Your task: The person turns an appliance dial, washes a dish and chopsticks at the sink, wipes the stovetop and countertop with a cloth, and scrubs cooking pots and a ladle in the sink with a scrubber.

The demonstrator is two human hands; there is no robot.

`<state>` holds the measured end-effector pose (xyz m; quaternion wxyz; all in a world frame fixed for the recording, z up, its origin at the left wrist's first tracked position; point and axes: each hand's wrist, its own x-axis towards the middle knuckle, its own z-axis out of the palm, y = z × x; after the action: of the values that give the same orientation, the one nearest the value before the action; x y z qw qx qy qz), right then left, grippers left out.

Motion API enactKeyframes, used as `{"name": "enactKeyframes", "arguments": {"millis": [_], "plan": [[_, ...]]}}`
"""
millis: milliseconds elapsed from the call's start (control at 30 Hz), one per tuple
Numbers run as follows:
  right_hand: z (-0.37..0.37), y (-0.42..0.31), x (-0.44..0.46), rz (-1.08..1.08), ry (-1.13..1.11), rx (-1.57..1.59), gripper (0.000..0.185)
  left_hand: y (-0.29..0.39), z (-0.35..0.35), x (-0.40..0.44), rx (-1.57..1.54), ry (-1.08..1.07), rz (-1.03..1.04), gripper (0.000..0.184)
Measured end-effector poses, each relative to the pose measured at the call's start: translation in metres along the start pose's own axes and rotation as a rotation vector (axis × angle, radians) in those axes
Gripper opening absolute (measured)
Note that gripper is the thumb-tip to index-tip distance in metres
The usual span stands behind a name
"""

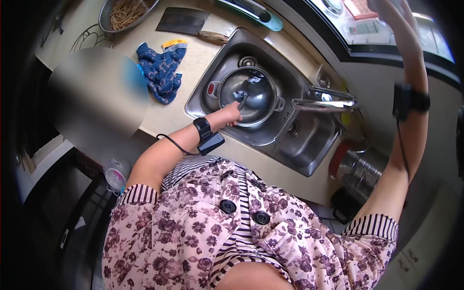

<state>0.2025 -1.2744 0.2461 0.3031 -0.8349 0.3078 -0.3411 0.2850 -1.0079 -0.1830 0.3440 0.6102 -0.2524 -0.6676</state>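
Reaching over pot (274, 88) — left hand (232, 114).

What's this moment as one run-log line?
left hand: at pot in sink | right hand: raised by window | blue cloth: on counter

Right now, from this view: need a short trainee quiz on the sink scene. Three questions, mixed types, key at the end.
1. Which hand is raised by the window?
2. True or false: the two-handled pot sits in the larger sink basin.
3. The blue patterned cloth lies on: a) the faucet, b) the counter, c) the cleaver.

Key: 1, the right hand; 2, true; 3, b.
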Motion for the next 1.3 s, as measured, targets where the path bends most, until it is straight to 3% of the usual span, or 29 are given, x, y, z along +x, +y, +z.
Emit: {"name": "enactKeyframes", "arguments": {"millis": [67,200,333,400,533,600,767,867,967,1067,1133,1200,1267,1300], "plan": [[-0.039,-0.004,-0.061,-0.032,-0.150,0.162,0.061,0.000,-0.001,0.002,-0.027,-0.052,-0.009,0.019],[-0.036,0.030,-0.170,0.168,-0.258,0.460,0.057,0.003,-0.028,-0.005,-0.153,-0.089,-0.114,0.013],[0.031,0.094,-0.268,0.480,-0.162,0.684,0.052,-0.011,-0.042,-0.005,-0.222,-0.053,-0.170,0.011],[0.084,0.164,-0.305,0.682,-0.166,0.690,0.044,-0.013,-0.048,-0.007,-0.252,-0.060,-0.197,0.010],[0.179,0.266,-0.336,0.863,-0.238,0.103,0.048,-0.024,-0.058,-0.008,-0.191,-0.053,-0.207,0.010],[0.229,0.299,-0.346,0.569,-0.128,-0.102,0.050,-0.026,-0.060,-0.011,-0.200,-0.067,-0.228,0.012],[0.306,0.279,-0.335,0.361,-0.333,-0.069,0.053,-0.016,-0.058,-0.034,-0.193,-0.106,-0.268,0.024],[0.321,0.273,-0.340,0.381,-0.418,-0.167,0.048,-0.001,-0.053,-0.060,-0.154,-0.144,-0.259,0.024],[0.322,0.319,-0.347,0.365,-0.169,-0.290,0.043,0.004,-0.053,-0.081,-0.078,-0.172,-0.229,0.021],[0.310,0.319,-0.332,0.569,-0.163,-0.403,0.042,0.009,-0.050,-0.092,-0.110,-0.176,-0.225,0.020],[0.311,0.302,-0.337,0.483,-0.176,-0.414,0.041,0.009,-0.053,-0.088,-0.110,-0.157,-0.193,0.019],[0.309,0.269,-0.342,0.332,-0.220,-0.141,0.045,0.006,-0.058,-0.086,-0.104,-0.131,-0.177,0.018],[0.307,0.232,-0.340,0.421,-0.330,0.009,0.041,0.012,-0.065,-0.087,-0.086,-0.134,-0.188,0.018],[0.313,0.245,-0.343,0.317,-0.241,0.006,0.045,0.014,-0.067,-0.089,-0.082,-0.133,-0.193,0.018]]}}
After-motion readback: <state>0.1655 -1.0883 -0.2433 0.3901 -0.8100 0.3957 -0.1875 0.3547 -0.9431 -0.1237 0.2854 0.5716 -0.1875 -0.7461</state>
